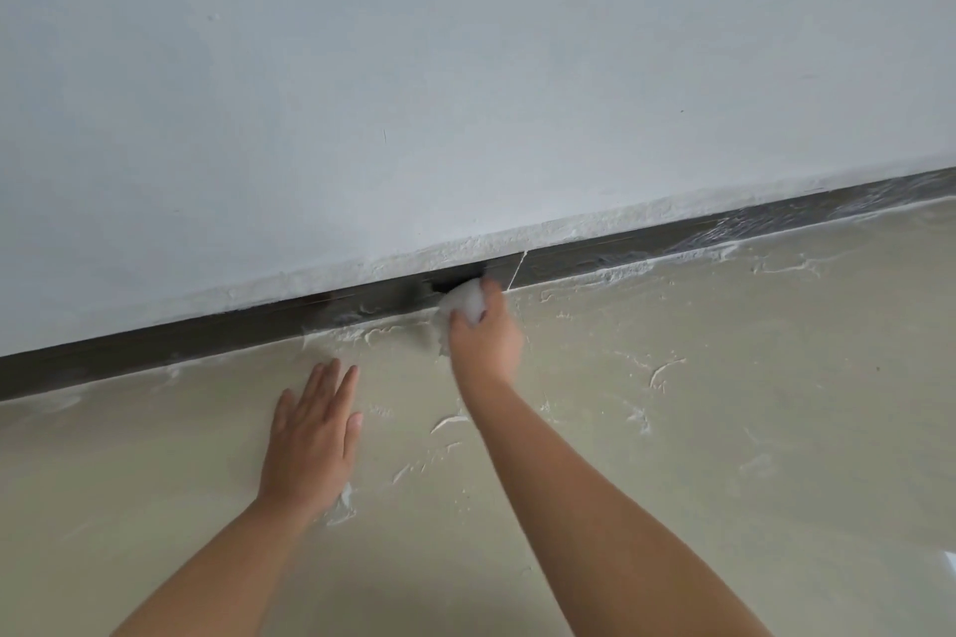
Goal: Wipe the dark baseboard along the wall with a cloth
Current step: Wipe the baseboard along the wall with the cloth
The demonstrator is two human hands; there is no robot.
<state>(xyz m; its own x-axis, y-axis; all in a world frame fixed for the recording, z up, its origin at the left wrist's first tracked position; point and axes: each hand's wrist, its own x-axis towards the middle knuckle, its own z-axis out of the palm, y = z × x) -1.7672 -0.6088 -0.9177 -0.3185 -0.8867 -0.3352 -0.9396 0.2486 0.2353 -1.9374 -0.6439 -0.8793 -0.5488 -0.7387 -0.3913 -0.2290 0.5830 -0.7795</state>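
A dark baseboard [207, 344] runs slantwise along the foot of a pale wall, from lower left to upper right. My right hand [486, 334] grips a bunched white cloth [465, 303] and holds it against the baseboard near the middle of the view, just left of a thin joint line. My left hand [313, 435] lies flat on the floor with straight fingers, a short way in front of the baseboard. White smears cover the baseboard's right stretch [776, 222]; its left stretch looks darker and cleaner.
The beige floor [724, 429] carries scattered white plaster splashes, thickest along the baseboard's foot. The wall [465, 67] is plain grey-white with a rough lower edge. A small pale object shows at the right edge [949, 566].
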